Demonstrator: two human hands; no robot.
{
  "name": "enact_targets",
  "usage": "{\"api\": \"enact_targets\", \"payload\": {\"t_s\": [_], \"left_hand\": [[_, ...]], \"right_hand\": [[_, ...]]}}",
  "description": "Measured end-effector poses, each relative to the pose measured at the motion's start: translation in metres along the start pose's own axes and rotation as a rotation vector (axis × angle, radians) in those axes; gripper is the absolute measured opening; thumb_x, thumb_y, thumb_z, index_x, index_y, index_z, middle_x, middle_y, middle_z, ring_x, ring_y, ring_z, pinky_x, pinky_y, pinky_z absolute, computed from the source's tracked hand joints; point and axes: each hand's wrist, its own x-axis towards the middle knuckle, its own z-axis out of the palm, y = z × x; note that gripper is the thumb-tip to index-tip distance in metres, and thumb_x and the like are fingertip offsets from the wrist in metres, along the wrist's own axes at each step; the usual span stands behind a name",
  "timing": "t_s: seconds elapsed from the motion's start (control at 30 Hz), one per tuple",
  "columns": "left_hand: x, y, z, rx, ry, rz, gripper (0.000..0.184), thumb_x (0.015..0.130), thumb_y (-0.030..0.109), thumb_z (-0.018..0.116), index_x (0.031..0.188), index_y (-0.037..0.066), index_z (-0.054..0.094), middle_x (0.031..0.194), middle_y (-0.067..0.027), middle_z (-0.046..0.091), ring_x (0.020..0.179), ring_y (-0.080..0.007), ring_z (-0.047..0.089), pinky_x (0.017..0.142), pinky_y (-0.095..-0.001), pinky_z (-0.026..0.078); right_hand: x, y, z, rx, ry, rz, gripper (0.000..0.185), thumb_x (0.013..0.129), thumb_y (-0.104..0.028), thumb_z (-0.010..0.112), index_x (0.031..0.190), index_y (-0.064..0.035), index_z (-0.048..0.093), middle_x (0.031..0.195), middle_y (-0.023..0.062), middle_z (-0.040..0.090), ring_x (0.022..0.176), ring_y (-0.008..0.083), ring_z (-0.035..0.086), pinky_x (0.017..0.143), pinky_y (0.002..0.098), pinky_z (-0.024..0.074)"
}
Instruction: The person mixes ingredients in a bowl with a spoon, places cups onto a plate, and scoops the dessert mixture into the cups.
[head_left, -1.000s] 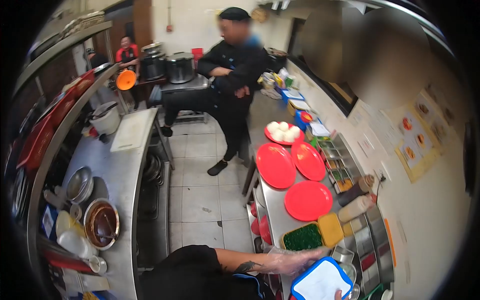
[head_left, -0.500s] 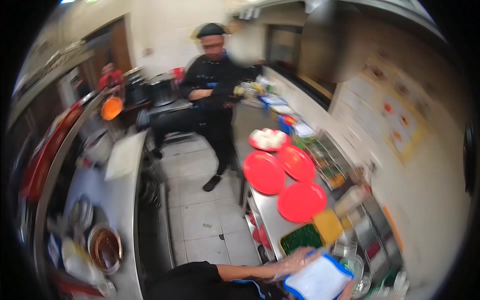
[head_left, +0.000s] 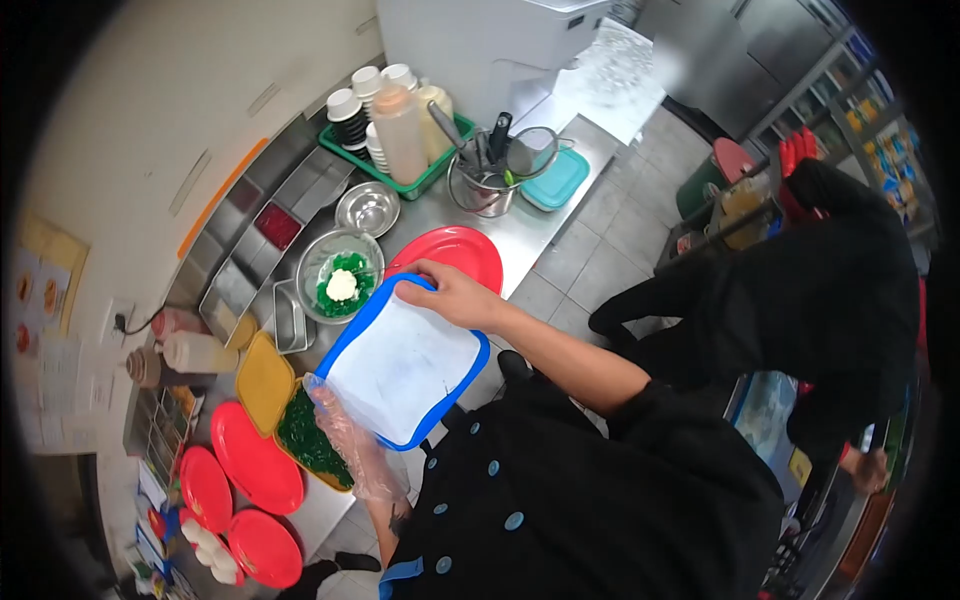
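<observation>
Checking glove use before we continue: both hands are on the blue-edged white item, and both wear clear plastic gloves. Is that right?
Not quite: only the left hand wears a clear plastic glove; the right hand is bare, as the head view shows. Both are on the blue-edged white item.

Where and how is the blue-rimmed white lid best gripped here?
Probably by its blue rim, thumbs above and fingers beneath: the bare right hand from the upper corner, the gloved left hand from the lower-left edge. The lid is broad and flat, so two spaced holds should steady it better than one.
</observation>
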Motion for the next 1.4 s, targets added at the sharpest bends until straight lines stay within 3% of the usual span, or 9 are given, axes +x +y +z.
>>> {"api": "enact_targets", "payload": {"t_s": [0.2, 0.3, 0.4, 0.57, 0.8, 0.9, 1.0, 1.2, 1.4], "left_hand": [[0.004, 0.008, 0.042, -0.166, -0.137, 0.038, 0.083, 0.097, 0.067, 0.043, 0.137, -0.005, 0.046, 0.132, -0.0195, 0.056, 0.115, -0.0277, 0.059, 0.099, -0.0412, 0.047], [-0.011, -0.001, 0.068, -0.306, -0.322, 0.06, 0.079, 0.102, 0.062, 0.033, 0.145, -0.004, 0.038, 0.143, -0.019, 0.048, 0.127, -0.0292, 0.051, 0.107, -0.0421, 0.04], [-0.045, 0.013, 0.092, -0.456, -0.428, -0.139, 0.071, 0.104, 0.055, 0.038, 0.146, -0.003, 0.038, 0.146, -0.0177, 0.045, 0.13, -0.0292, 0.048, 0.11, -0.0427, 0.038], [-0.05, -0.009, 0.108, -0.117, -0.722, -0.438, 0.064, 0.096, 0.03, 0.063, 0.146, -0.002, 0.038, 0.141, -0.02, 0.048, 0.129, -0.0297, 0.05, 0.106, -0.0449, 0.043], [-0.056, 0.017, 0.253, 0.506, -1.172, 0.284, 0.061, 0.096, 0.031, 0.064, 0.143, -0.002, 0.043, 0.133, -0.0188, 0.055, 0.12, -0.0285, 0.056, 0.102, -0.039, 0.045], [-0.123, 0.015, 0.312, 0.332, -1.252, -0.353, 0.059, 0.096, 0.048, 0.063, 0.128, -0.001, 0.058, 0.112, -0.0128, 0.066, 0.102, -0.0205, 0.062, 0.091, -0.0349, 0.048], [-0.149, -0.041, 0.36, 0.248, -1.346, -0.335, 0.055, 0.096, 0.049, 0.063, 0.118, -0.001, 0.064, 0.103, -0.0096, 0.068, 0.094, -0.017, 0.062, 0.086, -0.0323, 0.049], [-0.186, -0.113, 0.415, 0.405, -1.095, 0.069, 0.04, 0.094, 0.043, 0.068, 0.102, 0.004, 0.064, 0.093, -0.0046, 0.064, 0.082, -0.0138, 0.056, 0.075, -0.0309, 0.047], [-0.181, -0.11, 0.445, 0.303, -1.061, 0.346, 0.024, 0.088, 0.021, 0.074, 0.094, 0.004, 0.058, 0.084, -0.0008, 0.057, 0.078, -0.0122, 0.052, 0.073, -0.029, 0.045]], "right_hand": [[-0.066, 0.016, 0.006, 0.293, 0.343, 0.129, 0.057, 0.096, -0.042, 0.066, 0.133, -0.0015, 0.051, 0.119, 0.0107, 0.062, 0.11, 0.017, 0.057, 0.098, 0.0318, 0.0441], [-0.077, 0.029, 0.02, 0.771, 0.664, -0.076, 0.053, 0.1, -0.043, 0.059, 0.134, -0.0039, 0.049, 0.125, 0.008, 0.058, 0.114, 0.0153, 0.054, 0.102, 0.0313, 0.0417], [-0.098, 0.019, -0.018, 0.704, 0.63, -0.144, 0.053, 0.1, -0.043, 0.059, 0.133, -0.0032, 0.049, 0.123, 0.0081, 0.059, 0.112, 0.0141, 0.056, 0.1, 0.031, 0.0437], [-0.147, 0.026, -0.08, 0.504, 0.837, -0.196, 0.045, 0.099, -0.041, 0.062, 0.123, -0.0029, 0.057, 0.11, 0.0059, 0.063, 0.101, 0.0141, 0.058, 0.09, 0.0295, 0.0471], [-0.246, 0.025, -0.159, -0.129, 0.902, 0.088, 0.058, 0.091, -0.045, 0.071, 0.127, -0.0027, 0.057, 0.1, 0.0105, 0.066, 0.093, 0.017, 0.061, 0.085, 0.0322, 0.0495], [-0.275, 0.043, -0.187, -0.195, 0.938, 0.07, 0.063, 0.087, -0.052, 0.072, 0.126, -0.0041, 0.058, 0.096, 0.0132, 0.067, 0.089, 0.0197, 0.063, 0.082, 0.0348, 0.0508], [-0.317, 0.054, -0.227, -0.145, 0.98, 0.089, 0.067, 0.087, -0.055, 0.07, 0.128, -0.0033, 0.058, 0.103, 0.0142, 0.068, 0.094, 0.0218, 0.064, 0.086, 0.0349, 0.0506], [-0.345, 0.096, -0.296, -0.012, 0.918, 0.279, 0.075, 0.09, -0.058, 0.066, 0.137, -0.0014, 0.053, 0.124, 0.019, 0.064, 0.114, 0.0281, 0.061, 0.096, 0.0359, 0.0485], [-0.326, 0.077, -0.331, -0.131, 1.037, 0.249, 0.056, 0.09, -0.052, 0.068, 0.115, -0.0023, 0.068, 0.108, 0.0196, 0.071, 0.104, 0.0301, 0.068, 0.092, 0.0371, 0.0508]]}}
